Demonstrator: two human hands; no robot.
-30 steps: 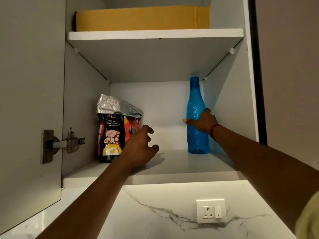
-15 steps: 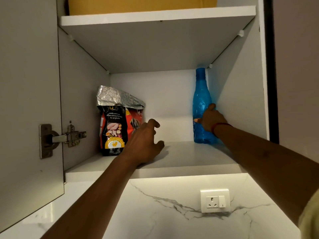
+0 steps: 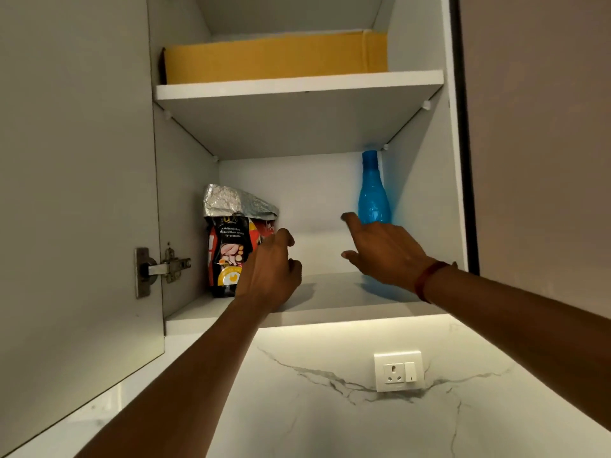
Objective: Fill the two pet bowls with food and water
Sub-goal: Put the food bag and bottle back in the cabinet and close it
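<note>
An open wall cupboard holds a pet food bag (image 3: 231, 239), black and red with a folded silver top, standing at the left of the lower shelf (image 3: 330, 285). A blue water bottle (image 3: 373, 193) stands upright at the shelf's right, by the side wall. My left hand (image 3: 271, 269) hovers at the bag's right edge with fingers loosely curled, holding nothing I can see. My right hand (image 3: 383, 249) is spread in front of the bottle's lower half, hiding its base, with thumb and fingers apart and not wrapped round it. No pet bowls are in view.
The cupboard door (image 3: 76, 193) stands open at the left, its hinge (image 3: 162, 269) beside the bag. A yellow box (image 3: 274, 57) fills the upper shelf. Below the cupboard is a marble wall with a socket (image 3: 398, 371).
My right hand has let go of the bottle and drawn back, opening out in front of it. My left hand has shifted left, up to the food bag.
</note>
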